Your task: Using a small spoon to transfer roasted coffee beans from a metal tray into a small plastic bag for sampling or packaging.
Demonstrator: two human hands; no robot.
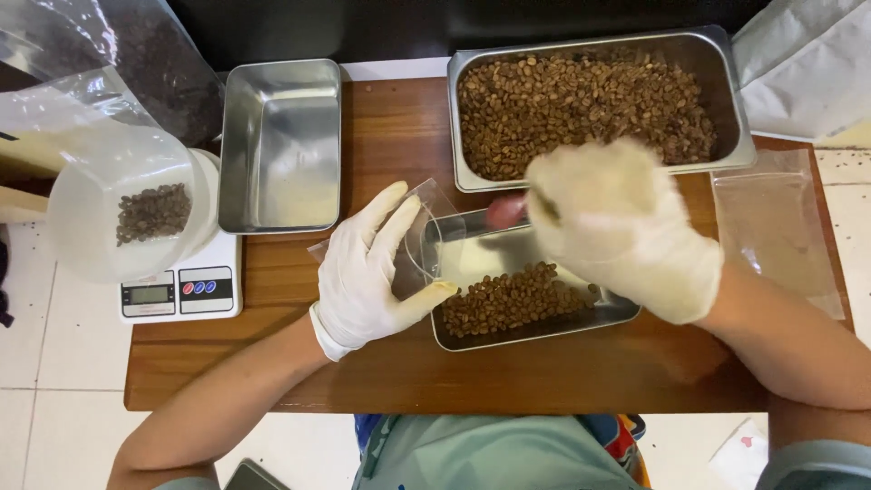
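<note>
Holding the clear bag (425, 240) open with my left hand (367, 272), I am closing my right hand (626, 227) around a scoop (506, 210) over the near tray (544, 334), keeping it steady.

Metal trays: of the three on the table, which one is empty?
The square tray at the left, beside the scale. The large rear tray is full of beans, and the small tray under the hands holds a pile.

Both gloved hands reach forward, left hand (370, 272) gripping with thumb out, right hand (626, 227) blurred, curled.
</note>
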